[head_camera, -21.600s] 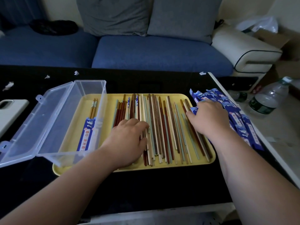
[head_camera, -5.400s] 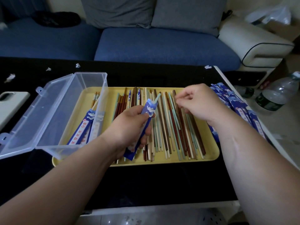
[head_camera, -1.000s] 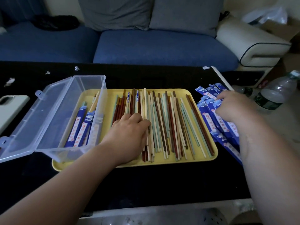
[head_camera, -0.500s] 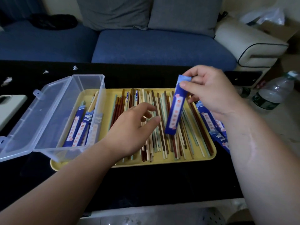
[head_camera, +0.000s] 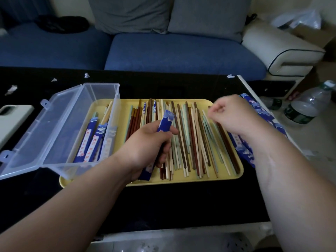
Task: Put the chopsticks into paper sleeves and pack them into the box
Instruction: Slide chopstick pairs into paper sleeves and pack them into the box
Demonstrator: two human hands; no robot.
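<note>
A blue sofa (head_camera: 163, 50) with grey cushions (head_camera: 207, 15) stands behind the black table (head_camera: 181, 200).

Left hand (head_camera: 145, 142) grips a tilted blue paper sleeve (head_camera: 166, 120) over the yellow tray (head_camera: 200, 179); right hand (head_camera: 231, 115), fingers curled, hovers over loose chopsticks (head_camera: 190, 139); open clear box (head_camera: 72, 106) holds sleeved pairs (head_camera: 92, 140).

A black table (head_camera: 163, 206) fills the lower half of my view, with a yellow tray (head_camera: 181, 180) at its centre. White paper scraps (head_camera: 87, 75) dot its far edge at upper left, and a pale phone case (head_camera: 12, 120) lies at the left edge. Across the top runs a blue sofa (head_camera: 172, 51) with two grey cushions (head_camera: 131, 13) and a dark bundle (head_camera: 63, 24) at upper left. At upper right sit a cream armrest (head_camera: 283, 51) and a cardboard box (head_camera: 312, 33). Lower down is a clear water bottle (head_camera: 307, 106).
</note>
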